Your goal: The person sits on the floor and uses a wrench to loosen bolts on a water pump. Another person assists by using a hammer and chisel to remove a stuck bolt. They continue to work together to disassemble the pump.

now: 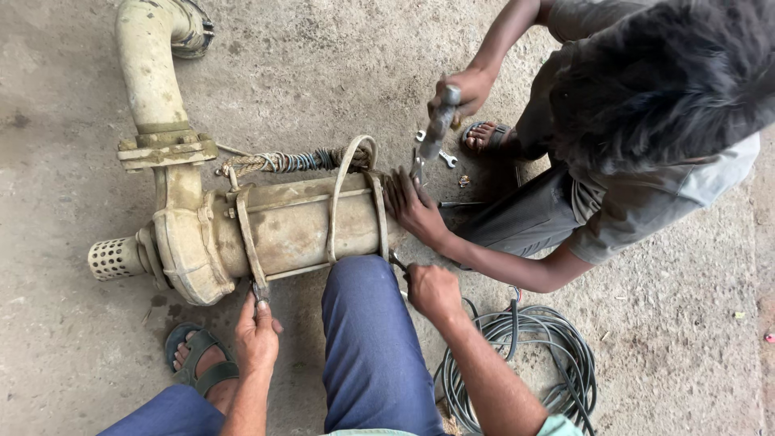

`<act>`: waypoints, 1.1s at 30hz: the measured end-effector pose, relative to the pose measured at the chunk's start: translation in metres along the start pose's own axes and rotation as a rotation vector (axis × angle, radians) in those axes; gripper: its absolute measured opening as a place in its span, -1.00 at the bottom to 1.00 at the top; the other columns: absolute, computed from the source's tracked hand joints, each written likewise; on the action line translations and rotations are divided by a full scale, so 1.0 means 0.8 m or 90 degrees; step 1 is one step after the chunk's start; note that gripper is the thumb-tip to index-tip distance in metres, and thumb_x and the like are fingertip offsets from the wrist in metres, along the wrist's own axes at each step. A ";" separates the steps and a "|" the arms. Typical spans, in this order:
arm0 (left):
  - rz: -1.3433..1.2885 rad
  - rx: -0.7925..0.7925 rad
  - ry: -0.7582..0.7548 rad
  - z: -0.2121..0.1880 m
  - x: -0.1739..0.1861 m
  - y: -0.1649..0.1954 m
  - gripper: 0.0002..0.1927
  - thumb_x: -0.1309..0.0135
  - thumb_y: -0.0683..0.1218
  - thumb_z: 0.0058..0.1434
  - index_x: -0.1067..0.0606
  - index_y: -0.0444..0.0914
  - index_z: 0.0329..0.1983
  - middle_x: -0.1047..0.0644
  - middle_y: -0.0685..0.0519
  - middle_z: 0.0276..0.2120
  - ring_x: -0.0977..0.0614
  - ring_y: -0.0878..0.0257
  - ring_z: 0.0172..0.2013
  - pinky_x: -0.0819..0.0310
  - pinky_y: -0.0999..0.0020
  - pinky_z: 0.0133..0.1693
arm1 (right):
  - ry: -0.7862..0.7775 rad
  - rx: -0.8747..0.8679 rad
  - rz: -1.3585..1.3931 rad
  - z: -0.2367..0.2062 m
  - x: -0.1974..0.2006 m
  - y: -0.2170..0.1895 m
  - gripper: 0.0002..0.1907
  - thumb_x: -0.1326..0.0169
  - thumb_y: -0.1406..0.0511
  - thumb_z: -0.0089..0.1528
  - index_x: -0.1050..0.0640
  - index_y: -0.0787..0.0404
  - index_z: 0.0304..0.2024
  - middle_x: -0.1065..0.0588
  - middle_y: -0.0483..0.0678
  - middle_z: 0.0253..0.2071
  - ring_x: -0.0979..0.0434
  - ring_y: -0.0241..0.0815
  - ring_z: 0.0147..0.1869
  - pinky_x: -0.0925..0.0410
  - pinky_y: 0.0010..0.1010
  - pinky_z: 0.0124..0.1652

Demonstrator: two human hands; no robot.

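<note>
A large cream-coloured pump [274,226] lies on its side on the concrete floor, with a curved pipe [149,64] at its left end. My left hand [257,335] grips the lower end of a metal strap near the pump's underside. My right hand [432,291] is closed on a thin dark tool at the pump's right end. My knee in blue trousers [363,323] rests against the pump. Opposite me a crouching person holds a hammer [438,125] in one hand and presses the other hand [412,206] on the pump's end.
A coil of grey cable [525,363] lies at the lower right. Small wrenches [442,155] lie on the floor by the other person's sandalled foot. A rope [291,161] is wound along the pump's top. A perforated strainer [113,258] sticks out at left.
</note>
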State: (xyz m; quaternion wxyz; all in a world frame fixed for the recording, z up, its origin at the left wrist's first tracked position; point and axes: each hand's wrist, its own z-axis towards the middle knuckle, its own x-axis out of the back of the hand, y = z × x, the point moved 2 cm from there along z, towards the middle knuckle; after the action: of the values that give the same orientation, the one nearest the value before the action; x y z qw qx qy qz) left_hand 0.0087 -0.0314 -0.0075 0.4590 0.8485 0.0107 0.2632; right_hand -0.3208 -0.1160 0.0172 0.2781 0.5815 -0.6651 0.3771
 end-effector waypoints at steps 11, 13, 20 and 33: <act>-0.209 0.360 -0.155 0.028 0.037 0.026 -0.58 0.08 -0.03 0.42 -0.38 -0.04 0.34 -0.41 0.05 -0.59 -0.25 0.36 -0.76 -0.08 0.37 -0.74 | 0.280 0.004 0.209 0.038 -0.075 0.017 -0.79 -0.09 0.20 0.26 -0.65 0.03 -0.11 -0.63 0.04 -0.11 -0.63 0.20 -0.15 -0.46 -0.02 -0.16; -0.183 0.347 -0.138 0.025 0.030 0.025 -0.54 0.09 -0.02 0.42 -0.35 -0.01 0.39 -0.41 0.04 -0.60 -0.23 0.36 -0.77 -0.05 0.36 -0.75 | 0.251 -0.031 0.193 0.046 -0.082 0.018 -0.80 -0.09 0.20 0.26 -0.66 0.04 -0.13 -0.63 0.05 -0.12 -0.63 0.20 -0.12 -0.46 -0.03 -0.12; -0.116 0.249 -0.063 0.011 0.008 0.004 -0.46 0.11 0.03 0.44 -0.25 -0.01 0.49 -0.42 0.05 -0.62 -0.22 0.31 -0.77 -0.05 0.30 -0.73 | 0.168 -0.219 0.243 0.023 -0.098 0.028 -0.71 -0.10 0.13 0.30 -0.63 0.12 -0.05 -0.61 0.18 -0.21 -0.61 0.24 -0.09 -0.45 0.01 -0.08; -0.015 -0.028 0.033 0.003 -0.006 -0.010 -0.52 0.12 -0.02 0.47 -0.35 -0.16 0.44 -0.42 0.09 -0.60 -0.44 0.32 -0.53 -0.36 0.33 -0.40 | 0.112 -0.022 0.089 -0.025 0.031 -0.005 -0.71 -0.01 0.11 0.32 -0.66 0.12 -0.19 -0.61 0.17 -0.33 -0.65 0.22 -0.22 -0.48 0.00 -0.19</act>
State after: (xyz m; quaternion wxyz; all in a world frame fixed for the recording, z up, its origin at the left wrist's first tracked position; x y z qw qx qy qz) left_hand 0.0074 -0.0302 -0.0172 0.4800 0.8311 0.0267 0.2795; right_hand -0.3226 -0.1139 0.0489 0.3184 0.4935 -0.6834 0.4337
